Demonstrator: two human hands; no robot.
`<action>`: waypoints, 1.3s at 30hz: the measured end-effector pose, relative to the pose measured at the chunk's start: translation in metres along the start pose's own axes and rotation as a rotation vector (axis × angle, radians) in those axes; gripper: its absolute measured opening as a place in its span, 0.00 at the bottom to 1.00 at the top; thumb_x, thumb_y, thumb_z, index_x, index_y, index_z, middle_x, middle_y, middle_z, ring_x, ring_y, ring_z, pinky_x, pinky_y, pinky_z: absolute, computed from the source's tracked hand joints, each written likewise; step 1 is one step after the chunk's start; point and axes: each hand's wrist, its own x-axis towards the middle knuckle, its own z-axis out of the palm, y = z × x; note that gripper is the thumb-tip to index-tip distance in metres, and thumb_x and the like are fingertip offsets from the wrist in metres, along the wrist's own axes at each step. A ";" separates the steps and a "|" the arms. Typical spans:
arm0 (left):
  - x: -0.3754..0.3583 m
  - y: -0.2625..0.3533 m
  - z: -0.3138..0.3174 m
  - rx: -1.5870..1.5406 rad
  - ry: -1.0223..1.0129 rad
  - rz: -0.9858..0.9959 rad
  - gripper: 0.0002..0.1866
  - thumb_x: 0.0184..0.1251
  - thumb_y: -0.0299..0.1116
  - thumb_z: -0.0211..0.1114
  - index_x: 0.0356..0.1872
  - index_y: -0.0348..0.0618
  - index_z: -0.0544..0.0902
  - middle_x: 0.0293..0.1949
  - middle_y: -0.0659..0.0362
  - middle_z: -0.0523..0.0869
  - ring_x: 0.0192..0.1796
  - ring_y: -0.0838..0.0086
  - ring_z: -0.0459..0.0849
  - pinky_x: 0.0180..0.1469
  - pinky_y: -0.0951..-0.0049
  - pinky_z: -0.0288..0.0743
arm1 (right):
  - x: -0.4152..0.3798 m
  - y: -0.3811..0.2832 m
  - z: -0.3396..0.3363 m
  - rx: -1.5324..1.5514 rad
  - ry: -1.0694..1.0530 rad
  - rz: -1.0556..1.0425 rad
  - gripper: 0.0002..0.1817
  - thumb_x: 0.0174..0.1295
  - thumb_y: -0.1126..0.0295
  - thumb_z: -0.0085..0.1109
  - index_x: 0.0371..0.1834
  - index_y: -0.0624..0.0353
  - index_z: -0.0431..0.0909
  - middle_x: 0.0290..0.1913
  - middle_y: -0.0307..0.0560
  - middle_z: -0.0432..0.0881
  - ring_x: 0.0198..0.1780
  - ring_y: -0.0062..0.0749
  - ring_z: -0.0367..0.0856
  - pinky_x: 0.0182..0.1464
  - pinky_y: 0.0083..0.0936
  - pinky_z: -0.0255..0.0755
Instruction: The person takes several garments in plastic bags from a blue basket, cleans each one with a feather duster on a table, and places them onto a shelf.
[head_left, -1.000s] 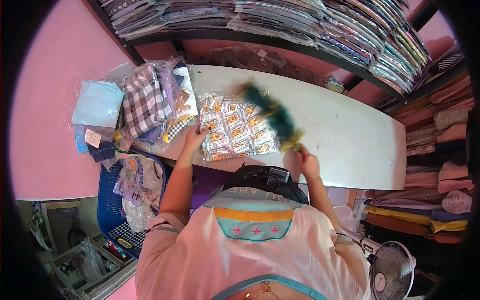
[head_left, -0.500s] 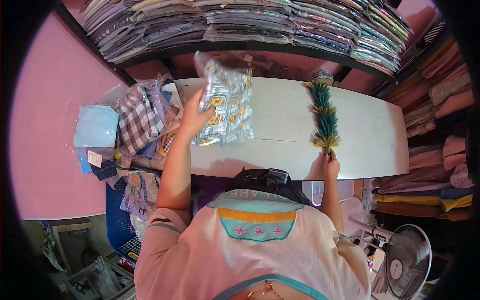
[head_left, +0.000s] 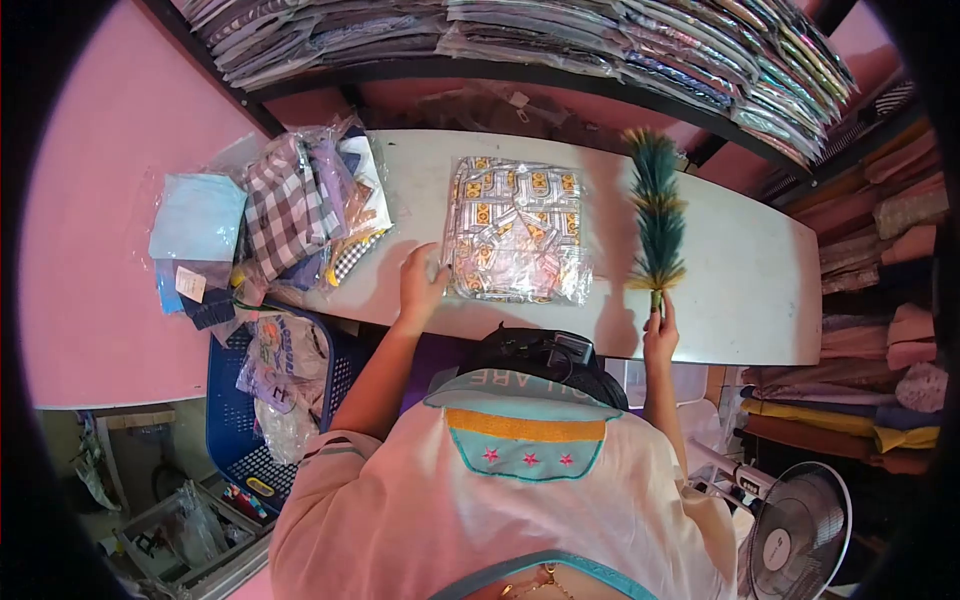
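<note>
A folded patterned shirt [head_left: 515,230] in a clear plastic bag lies flat on the white table [head_left: 740,285]. It is white and grey with yellow motifs, and the plastic shines in places. At its left edge is my left hand [head_left: 422,285], fingers loosely apart and the thumb right beside the bag. My right hand [head_left: 659,335] grips the handle of a feather duster [head_left: 656,215], whose dark green and yellow plumes point up and away from me. The duster stands a short way right of the bagged shirt and casts a shadow on the table.
On the left lies a heap of bagged clothes, with a checked garment [head_left: 288,205] and a light blue one [head_left: 197,215]. A blue basket [head_left: 230,400] stands below it. Bagged garments [head_left: 540,40] fill the shelf above. A fan [head_left: 800,540] is at lower right, near hanging clothes [head_left: 890,330].
The bagged shirt, held up by my left hand before, now lies on the table. My left hand has let go and come down toward me. The duster is lifted slightly.
</note>
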 end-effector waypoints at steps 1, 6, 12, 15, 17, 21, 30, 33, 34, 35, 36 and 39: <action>-0.010 -0.021 0.008 -0.083 -0.004 -0.172 0.19 0.53 0.27 0.68 0.49 0.40 0.78 0.46 0.52 0.82 0.44 0.65 0.82 0.48 0.69 0.74 | -0.009 -0.013 0.007 0.051 -0.055 0.010 0.24 0.67 0.72 0.47 0.67 0.46 0.65 0.20 0.35 0.69 0.20 0.14 0.63 0.21 0.16 0.61; -0.030 -0.057 0.022 -0.307 -0.121 -0.347 0.11 0.56 0.30 0.67 0.40 0.38 0.83 0.31 0.56 0.86 0.31 0.73 0.84 0.37 0.74 0.76 | -0.024 -0.048 0.023 -0.433 -0.602 -0.499 0.24 0.62 0.70 0.53 0.64 0.46 0.69 0.29 0.52 0.81 0.27 0.38 0.80 0.30 0.34 0.73; -0.024 -0.043 0.006 -0.329 -0.152 -0.440 0.09 0.56 0.30 0.68 0.36 0.37 0.84 0.28 0.56 0.85 0.31 0.77 0.82 0.37 0.77 0.75 | -0.022 -0.063 0.056 -0.389 -0.437 -0.363 0.24 0.60 0.68 0.57 0.62 0.43 0.71 0.32 0.55 0.81 0.31 0.50 0.80 0.33 0.37 0.73; -0.032 -0.060 0.001 -0.428 -0.277 -0.318 0.10 0.55 0.31 0.69 0.36 0.37 0.84 0.28 0.55 0.85 0.32 0.77 0.82 0.38 0.76 0.75 | -0.027 -0.059 0.060 -0.386 -0.652 -0.630 0.25 0.60 0.65 0.57 0.62 0.38 0.70 0.27 0.54 0.79 0.26 0.49 0.79 0.29 0.41 0.72; -0.034 -0.064 -0.005 -0.335 -0.360 -0.332 0.11 0.54 0.31 0.69 0.36 0.37 0.84 0.29 0.55 0.86 0.32 0.77 0.83 0.39 0.75 0.75 | -0.027 -0.057 0.060 -0.497 -0.581 -0.543 0.25 0.60 0.65 0.57 0.62 0.38 0.70 0.27 0.54 0.79 0.26 0.49 0.79 0.30 0.41 0.72; -0.037 -0.059 -0.012 -0.240 -0.391 -0.392 0.10 0.53 0.32 0.69 0.35 0.37 0.85 0.29 0.55 0.86 0.33 0.75 0.83 0.39 0.73 0.75 | -0.026 -0.059 0.071 -0.364 -0.533 -0.479 0.25 0.59 0.64 0.57 0.63 0.39 0.70 0.32 0.54 0.81 0.30 0.48 0.81 0.33 0.39 0.74; -0.035 -0.063 -0.028 -0.078 -0.132 -0.328 0.10 0.53 0.30 0.66 0.37 0.40 0.84 0.33 0.52 0.84 0.32 0.66 0.83 0.38 0.69 0.75 | -0.015 -0.075 0.073 -0.461 -0.410 -0.454 0.24 0.60 0.64 0.57 0.62 0.38 0.71 0.28 0.55 0.80 0.27 0.49 0.79 0.32 0.41 0.74; -0.021 -0.021 -0.036 0.004 0.101 -0.052 0.09 0.57 0.27 0.62 0.40 0.43 0.81 0.40 0.56 0.82 0.41 0.66 0.82 0.44 0.69 0.74 | -0.015 -0.088 0.071 -0.561 -0.603 -0.604 0.23 0.60 0.62 0.56 0.61 0.36 0.71 0.26 0.53 0.80 0.27 0.48 0.80 0.31 0.42 0.74; -0.018 -0.013 -0.034 0.025 0.033 0.076 0.11 0.56 0.27 0.62 0.41 0.43 0.81 0.42 0.56 0.82 0.45 0.65 0.80 0.47 0.67 0.72 | -0.013 -0.097 0.066 -0.647 -0.684 -0.647 0.23 0.60 0.62 0.56 0.61 0.37 0.71 0.26 0.52 0.80 0.27 0.48 0.80 0.30 0.42 0.73; -0.017 -0.005 -0.030 0.045 -0.034 0.201 0.12 0.55 0.27 0.63 0.42 0.44 0.81 0.43 0.57 0.82 0.48 0.64 0.79 0.51 0.65 0.70 | -0.011 -0.105 0.066 -0.709 -0.656 -0.597 0.23 0.60 0.62 0.56 0.61 0.38 0.71 0.27 0.53 0.81 0.27 0.49 0.80 0.30 0.44 0.73; -0.017 0.000 -0.026 0.064 -0.100 0.323 0.13 0.54 0.27 0.63 0.43 0.45 0.81 0.45 0.57 0.81 0.52 0.63 0.77 0.55 0.62 0.69 | -0.006 -0.105 0.071 -0.707 -0.556 -0.551 0.23 0.60 0.61 0.56 0.61 0.37 0.71 0.26 0.53 0.81 0.27 0.49 0.80 0.30 0.44 0.74; -0.021 -0.007 -0.004 0.097 -0.177 0.365 0.18 0.53 0.28 0.64 0.48 0.47 0.79 0.53 0.57 0.78 0.62 0.61 0.70 0.64 0.58 0.59 | 0.006 -0.108 0.090 -0.654 -0.338 -0.526 0.22 0.61 0.61 0.55 0.60 0.35 0.71 0.24 0.53 0.81 0.26 0.50 0.80 0.30 0.44 0.74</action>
